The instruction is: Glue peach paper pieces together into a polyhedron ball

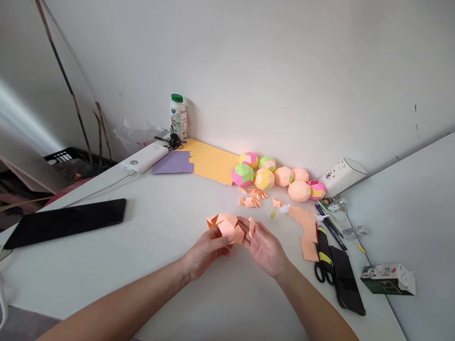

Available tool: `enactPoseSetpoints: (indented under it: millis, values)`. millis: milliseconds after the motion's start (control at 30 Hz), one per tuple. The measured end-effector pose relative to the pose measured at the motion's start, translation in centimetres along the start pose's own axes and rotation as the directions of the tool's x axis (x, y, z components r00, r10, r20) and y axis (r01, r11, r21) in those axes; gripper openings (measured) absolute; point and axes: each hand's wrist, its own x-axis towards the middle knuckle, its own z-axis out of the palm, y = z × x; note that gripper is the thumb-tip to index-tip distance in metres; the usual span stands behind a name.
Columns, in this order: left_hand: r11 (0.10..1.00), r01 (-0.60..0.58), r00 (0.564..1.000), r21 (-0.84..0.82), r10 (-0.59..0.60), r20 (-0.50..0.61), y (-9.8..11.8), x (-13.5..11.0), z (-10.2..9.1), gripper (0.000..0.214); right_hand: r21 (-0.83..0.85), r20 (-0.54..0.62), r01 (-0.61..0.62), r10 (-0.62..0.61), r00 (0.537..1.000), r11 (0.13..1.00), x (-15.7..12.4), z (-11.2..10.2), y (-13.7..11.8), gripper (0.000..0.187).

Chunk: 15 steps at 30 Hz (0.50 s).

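Note:
Over the front middle of the white table, my left hand grips a partly built ball of folded peach paper, thumb on its near side and fingers behind and under it. The ball's left side gapes open. Just to its right, my right hand pinches a small folded peach paper piece between thumb and fingers, its fingertips close to the ball. Whether those fingertips touch the ball I cannot tell. Behind my hands lies a loose pile of folded peach pieces, with one single folded piece right of it.
Finished paper balls line the wall. Peach paper scraps, scissors, pens, a phone and a small box lie right. Left are a black slab, power bank, purple sheet, yellow sheet and bottle.

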Motion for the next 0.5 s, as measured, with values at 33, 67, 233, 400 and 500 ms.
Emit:
enactPoseSetpoints:
  millis: [33, 67, 233, 400, 500]
  values:
    - [1.0, -0.015, 1.0, -0.001, 0.015, 0.007, 0.0, 0.0, 0.0, 0.033, -0.012, 0.005, 0.002, -0.002, 1.0, 1.0, -0.1, 0.1, -0.1, 0.021]
    - [0.999, -0.03, 0.999, -0.013, 0.03, 0.017, 0.1, 0.0, 0.0, 0.033, -0.03, 0.012, 0.004, -0.004, 1.0, 1.0, -0.2, 0.2, -0.3, 0.021]
    - [0.992, -0.061, 0.993, -0.113, 0.071, 0.092, 0.4, -0.1, 0.2, 0.033, -0.196, 0.062, 0.018, -0.006, 0.998, 0.98, -1.2, 0.6, -0.6, 0.017]
    - [0.98, 0.022, 0.99, -0.197, 0.006, 0.14, 0.7, -0.4, 0.4, 0.025, -0.398, 0.109, 0.053, -0.01, 0.994, 0.916, -1.8, 0.9, -1.1, 0.013]
    - [0.949, 0.103, 0.984, -0.298, -0.054, 0.167, 0.7, -0.6, 0.3, 0.024, -0.489, 0.094, 0.135, -0.101, 0.99, 0.862, -1.8, 0.8, -1.2, 0.012]
